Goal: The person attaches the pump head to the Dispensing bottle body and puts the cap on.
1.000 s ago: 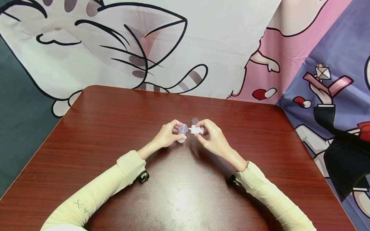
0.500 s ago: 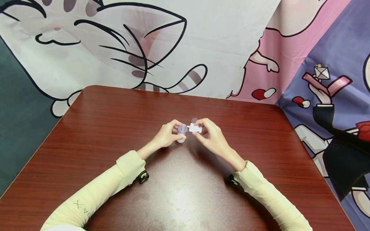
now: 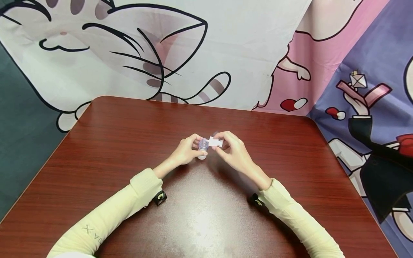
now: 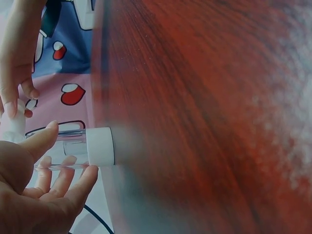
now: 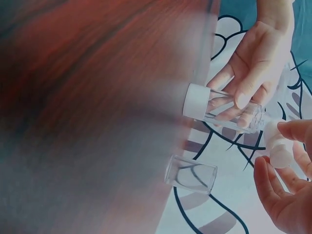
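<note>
My left hand (image 3: 184,152) holds a clear plastic bottle (image 5: 226,108) with a white base, thumb on one side and fingers round the other. The bottle stands upright on the table, its narrow neck uppermost. Between thumb and fingertips, my right hand (image 3: 238,154) pinches a small white pump head (image 5: 279,146) with a short nozzle. In the head view the pump head lies tilted sideways, its nozzle end right at the bottle's neck. A clear cap (image 5: 191,174) stands on the table behind the pump head, mostly covered by the right fingers in the head view.
The reddish-brown wooden table (image 3: 135,125) stretches out around both hands. A cloth printed with cartoon figures (image 3: 245,53) hangs behind its far edge. Black wrist cameras (image 3: 159,197) sit below both cuffs.
My right hand has moved slightly left and away from me, bringing the white pump head up against the bottle's neck and over the clear cap. The left hand and bottle stay nearly still.
</note>
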`<move>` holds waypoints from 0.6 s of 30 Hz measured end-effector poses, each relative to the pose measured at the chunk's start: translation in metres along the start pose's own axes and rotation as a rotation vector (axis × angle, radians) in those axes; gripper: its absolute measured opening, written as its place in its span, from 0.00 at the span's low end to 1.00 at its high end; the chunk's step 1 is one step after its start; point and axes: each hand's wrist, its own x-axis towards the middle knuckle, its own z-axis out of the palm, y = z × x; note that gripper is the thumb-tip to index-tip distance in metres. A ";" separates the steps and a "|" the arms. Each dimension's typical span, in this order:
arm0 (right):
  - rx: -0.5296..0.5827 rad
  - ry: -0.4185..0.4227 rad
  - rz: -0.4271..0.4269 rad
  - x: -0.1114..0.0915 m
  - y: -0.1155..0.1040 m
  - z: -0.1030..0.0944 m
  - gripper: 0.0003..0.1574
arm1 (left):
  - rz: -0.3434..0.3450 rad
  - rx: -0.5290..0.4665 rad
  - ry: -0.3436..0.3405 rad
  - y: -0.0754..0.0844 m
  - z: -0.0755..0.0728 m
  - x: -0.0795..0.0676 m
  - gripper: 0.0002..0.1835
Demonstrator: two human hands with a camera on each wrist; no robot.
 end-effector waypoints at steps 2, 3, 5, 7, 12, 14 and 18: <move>0.004 -0.004 0.004 0.000 0.000 0.001 0.17 | -0.001 0.000 0.000 0.000 0.000 0.000 0.24; 0.002 -0.006 0.007 0.001 0.000 0.001 0.17 | -0.001 -0.001 0.000 0.000 0.000 0.000 0.24; 0.002 -0.007 0.009 0.001 -0.001 0.002 0.17 | -0.004 -0.006 0.001 0.001 0.000 0.000 0.24; -0.002 -0.007 0.011 0.001 -0.001 0.002 0.17 | -0.006 -0.008 0.001 0.001 0.000 0.000 0.24; -0.002 -0.006 0.012 0.001 -0.002 0.002 0.17 | -0.008 -0.013 0.003 0.001 0.000 0.000 0.24; 0.000 -0.004 0.011 0.002 -0.003 0.003 0.17 | -0.009 -0.015 0.004 0.001 0.000 -0.001 0.24; 0.002 0.000 0.011 0.002 -0.003 0.004 0.17 | -0.007 -0.014 0.004 0.001 0.000 -0.001 0.24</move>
